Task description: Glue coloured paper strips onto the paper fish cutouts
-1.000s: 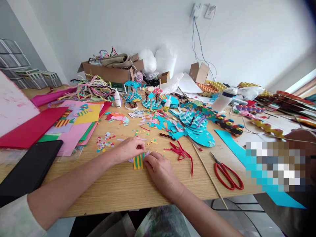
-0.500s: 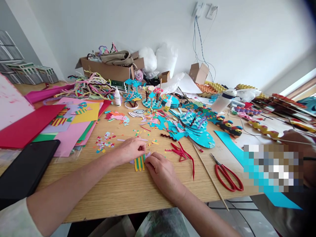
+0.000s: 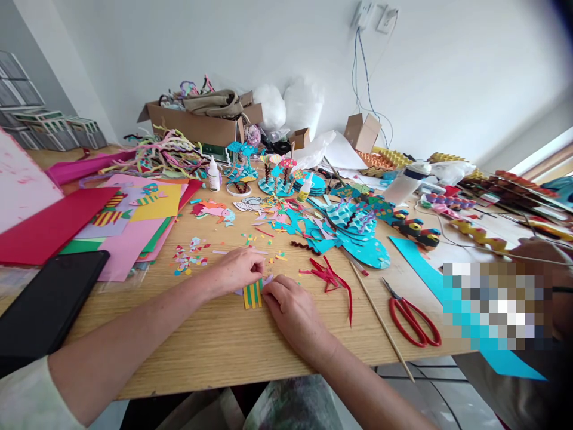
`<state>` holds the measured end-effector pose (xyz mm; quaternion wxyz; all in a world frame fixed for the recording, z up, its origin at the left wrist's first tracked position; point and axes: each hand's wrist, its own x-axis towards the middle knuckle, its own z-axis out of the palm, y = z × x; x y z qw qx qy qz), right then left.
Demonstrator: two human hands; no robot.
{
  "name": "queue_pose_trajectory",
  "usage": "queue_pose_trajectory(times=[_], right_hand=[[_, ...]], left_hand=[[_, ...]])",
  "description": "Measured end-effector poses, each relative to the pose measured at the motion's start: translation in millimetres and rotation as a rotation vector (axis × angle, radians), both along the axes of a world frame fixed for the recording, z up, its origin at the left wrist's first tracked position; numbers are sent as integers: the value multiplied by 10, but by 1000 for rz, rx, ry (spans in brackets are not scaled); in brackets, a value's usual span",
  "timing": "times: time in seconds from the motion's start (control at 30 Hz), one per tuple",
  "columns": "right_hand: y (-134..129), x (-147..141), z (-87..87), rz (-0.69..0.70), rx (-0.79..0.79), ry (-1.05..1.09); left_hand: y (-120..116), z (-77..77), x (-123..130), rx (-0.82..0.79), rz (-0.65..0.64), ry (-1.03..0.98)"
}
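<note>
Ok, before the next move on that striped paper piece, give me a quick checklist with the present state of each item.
1. Left hand on the striped paper piece: ok, fingertips touch its top edge.
2. Right hand on the piece: ok, fingertips touch its right edge.
3. Piece flat on the table: ok.
4. Strips all stuck down: cannot tell.
5. Red scissors clear of both hands: ok, lying off to the right.
6. Wooden stick clear of the piece: ok.

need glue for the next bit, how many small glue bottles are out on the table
2. One small glue bottle stands beside the coloured paper strips; the other stands further right, by the blue paper models. More may be hidden in the clutter.
</note>
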<state>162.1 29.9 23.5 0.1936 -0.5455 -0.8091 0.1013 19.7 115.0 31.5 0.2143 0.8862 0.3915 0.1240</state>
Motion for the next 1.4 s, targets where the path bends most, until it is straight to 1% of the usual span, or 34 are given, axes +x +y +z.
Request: queue_pose_trajectory(times=[0.37, 0.73, 1.07, 1.27, 1.4], right_hand=[[-2, -5, -4, 3, 7, 14], [7, -2, -12, -1, 11, -16], [-11, 11, -24, 17, 36, 4], [-41, 19, 15, 55, 18, 46], [-118, 49, 101, 110, -10, 73]], left_hand=[[23, -64, 5, 18, 8, 3], [15, -70, 9, 49, 4, 17], [-7, -48, 20, 55, 15, 28], [3, -57, 19, 41, 32, 20], [-1, -43, 16, 24, -10, 1]])
